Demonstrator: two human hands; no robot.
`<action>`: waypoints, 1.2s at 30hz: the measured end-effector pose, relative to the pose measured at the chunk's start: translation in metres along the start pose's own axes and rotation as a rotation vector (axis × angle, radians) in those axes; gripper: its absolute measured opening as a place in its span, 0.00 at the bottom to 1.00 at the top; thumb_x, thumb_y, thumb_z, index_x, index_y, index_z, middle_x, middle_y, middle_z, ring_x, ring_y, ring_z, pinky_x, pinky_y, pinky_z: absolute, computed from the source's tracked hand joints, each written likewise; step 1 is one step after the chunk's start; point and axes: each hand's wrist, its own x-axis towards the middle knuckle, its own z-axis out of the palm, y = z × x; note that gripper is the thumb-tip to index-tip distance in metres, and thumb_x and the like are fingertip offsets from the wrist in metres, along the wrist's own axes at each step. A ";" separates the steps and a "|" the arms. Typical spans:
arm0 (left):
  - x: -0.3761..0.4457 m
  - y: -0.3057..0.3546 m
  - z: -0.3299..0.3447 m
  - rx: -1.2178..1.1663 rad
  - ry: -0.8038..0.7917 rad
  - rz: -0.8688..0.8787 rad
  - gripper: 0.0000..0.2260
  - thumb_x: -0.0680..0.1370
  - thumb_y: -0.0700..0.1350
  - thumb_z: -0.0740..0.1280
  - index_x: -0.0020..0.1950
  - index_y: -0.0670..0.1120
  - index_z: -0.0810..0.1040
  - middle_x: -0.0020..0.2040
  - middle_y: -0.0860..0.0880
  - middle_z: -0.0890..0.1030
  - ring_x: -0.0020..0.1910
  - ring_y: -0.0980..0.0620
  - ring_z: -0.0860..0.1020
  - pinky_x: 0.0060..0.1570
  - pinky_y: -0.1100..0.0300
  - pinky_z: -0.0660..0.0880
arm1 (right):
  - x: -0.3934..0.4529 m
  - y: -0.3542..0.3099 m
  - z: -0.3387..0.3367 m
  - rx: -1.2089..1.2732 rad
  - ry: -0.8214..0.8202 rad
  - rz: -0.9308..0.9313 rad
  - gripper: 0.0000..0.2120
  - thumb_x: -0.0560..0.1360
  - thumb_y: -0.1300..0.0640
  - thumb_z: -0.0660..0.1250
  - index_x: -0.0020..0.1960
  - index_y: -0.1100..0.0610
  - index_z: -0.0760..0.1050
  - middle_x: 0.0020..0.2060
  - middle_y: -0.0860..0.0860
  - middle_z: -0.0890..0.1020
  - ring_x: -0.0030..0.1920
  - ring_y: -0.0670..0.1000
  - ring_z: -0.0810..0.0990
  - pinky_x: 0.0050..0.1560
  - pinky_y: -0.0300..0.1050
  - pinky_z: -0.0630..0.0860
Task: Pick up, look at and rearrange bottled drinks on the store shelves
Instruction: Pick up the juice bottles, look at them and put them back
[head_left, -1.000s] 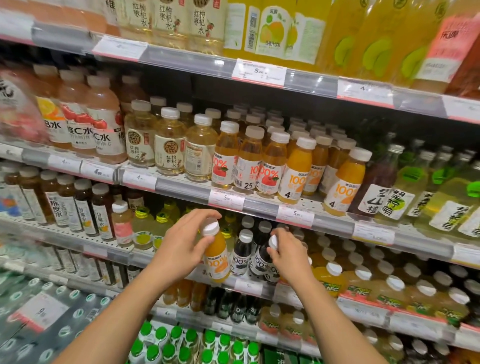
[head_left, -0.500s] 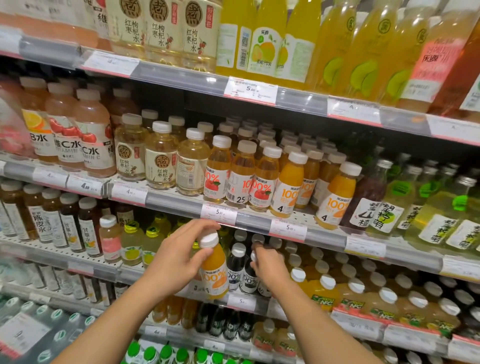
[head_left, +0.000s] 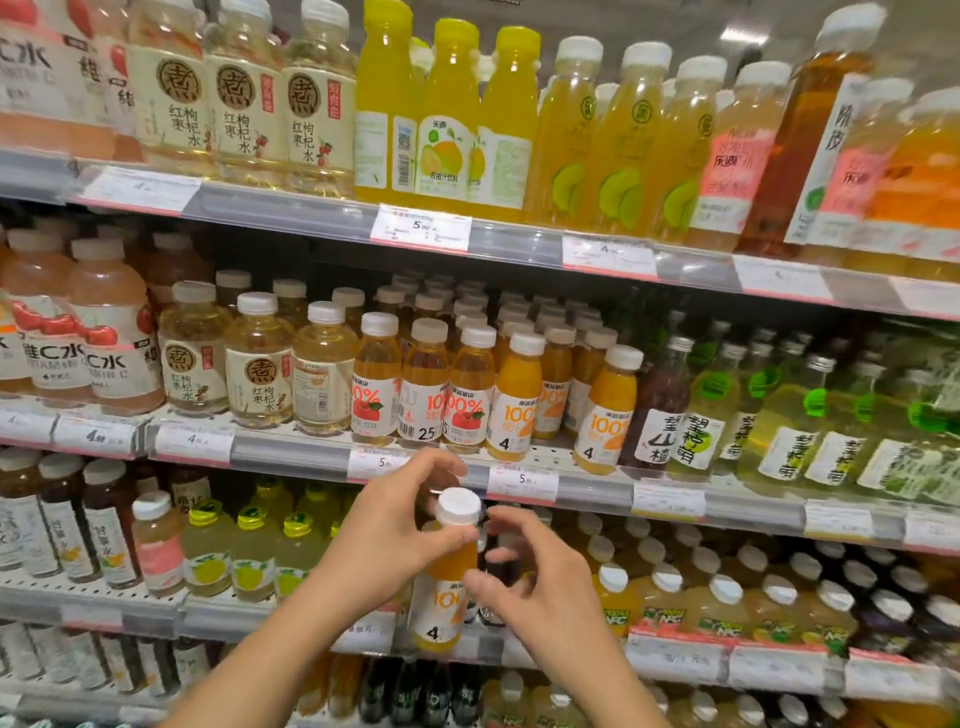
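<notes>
My left hand (head_left: 387, 540) grips a small orange juice bottle (head_left: 447, 582) with a white cap and a white "100%" label, held upright in front of the shelves. My right hand (head_left: 540, 587) is just right of the bottle, fingers spread and loosely curled, its fingertips close to the bottle's body; whether they touch is unclear. Matching orange juice bottles (head_left: 605, 410) stand in a row on the middle shelf above, with a gap between two of them.
The middle shelf edge (head_left: 291, 452) with price tags runs just above my hands. Apple juice bottles (head_left: 423, 384), pale tea bottles (head_left: 260, 364) and green-capped lemon drinks (head_left: 701, 400) fill it. Dark bottles sit behind the held bottle; yellow NFC juices (head_left: 670, 608) stand right.
My right hand has left the dark bottles on the lower shelf and come beside the orange bottle. The left hand has lifted the bottle slightly, and the view has tilted up.
</notes>
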 end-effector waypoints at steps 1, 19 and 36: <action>0.004 0.009 0.006 -0.026 -0.011 0.010 0.22 0.69 0.49 0.80 0.57 0.60 0.75 0.51 0.63 0.80 0.50 0.58 0.79 0.49 0.64 0.75 | 0.002 -0.004 -0.005 -0.040 -0.008 -0.014 0.26 0.70 0.40 0.75 0.66 0.36 0.72 0.57 0.36 0.80 0.55 0.39 0.80 0.51 0.38 0.79; 0.160 0.074 0.006 0.677 0.113 0.254 0.24 0.79 0.49 0.67 0.75 0.52 0.69 0.73 0.49 0.73 0.73 0.45 0.68 0.69 0.46 0.71 | 0.098 -0.054 -0.128 -0.296 0.444 -0.041 0.23 0.74 0.46 0.76 0.62 0.51 0.70 0.54 0.48 0.80 0.56 0.53 0.80 0.58 0.54 0.79; 0.173 0.067 0.016 0.768 0.042 0.115 0.20 0.79 0.50 0.69 0.72 0.56 0.74 0.69 0.50 0.77 0.71 0.45 0.69 0.70 0.45 0.67 | 0.146 -0.064 -0.112 -0.698 0.336 -0.045 0.22 0.77 0.47 0.74 0.65 0.55 0.72 0.55 0.56 0.80 0.56 0.59 0.81 0.53 0.51 0.80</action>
